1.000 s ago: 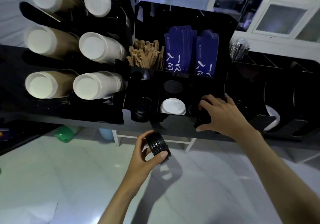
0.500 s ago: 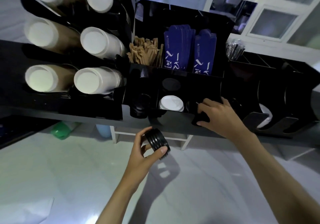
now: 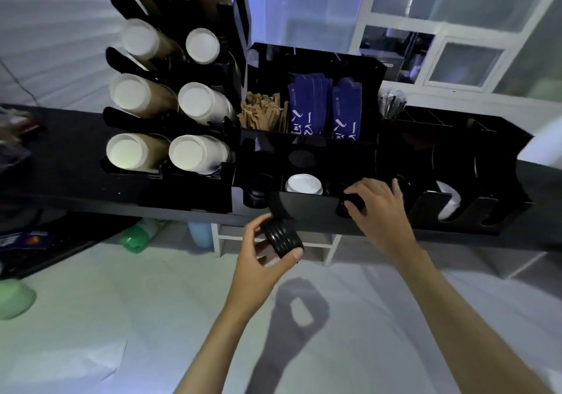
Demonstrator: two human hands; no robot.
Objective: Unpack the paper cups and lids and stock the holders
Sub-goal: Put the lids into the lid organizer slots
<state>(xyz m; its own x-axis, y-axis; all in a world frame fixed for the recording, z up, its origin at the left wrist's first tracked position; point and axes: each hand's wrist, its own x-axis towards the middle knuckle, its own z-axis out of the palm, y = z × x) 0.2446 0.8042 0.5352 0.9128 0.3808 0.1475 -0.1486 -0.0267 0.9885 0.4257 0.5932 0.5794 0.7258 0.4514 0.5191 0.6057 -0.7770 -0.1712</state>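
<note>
My left hand (image 3: 261,264) grips a short stack of black lids (image 3: 283,237) just below the front of the black lid holder (image 3: 307,208). At the holder's right slot my right hand (image 3: 378,208) has its fingers curled over more black lids (image 3: 352,203). A stack of white lids (image 3: 304,184) sits in the middle slot, and black lids (image 3: 256,194) fill the left slot. Stacks of paper cups (image 3: 194,153) lie in the black cup rack (image 3: 164,174) at the left, bases facing me.
Wooden stirrers (image 3: 263,115) and blue sachets (image 3: 325,110) stand behind the lid slots. Another black holder (image 3: 474,208) with a white item sits at the right. All rest on a black counter (image 3: 60,180). Below lie a white floor, a green bottle (image 3: 141,235) and a green bowl (image 3: 13,299).
The view tilted upward, showing more of the cup rack. My left hand rose slightly toward the holder with its lids. My right hand stays at the right slot.
</note>
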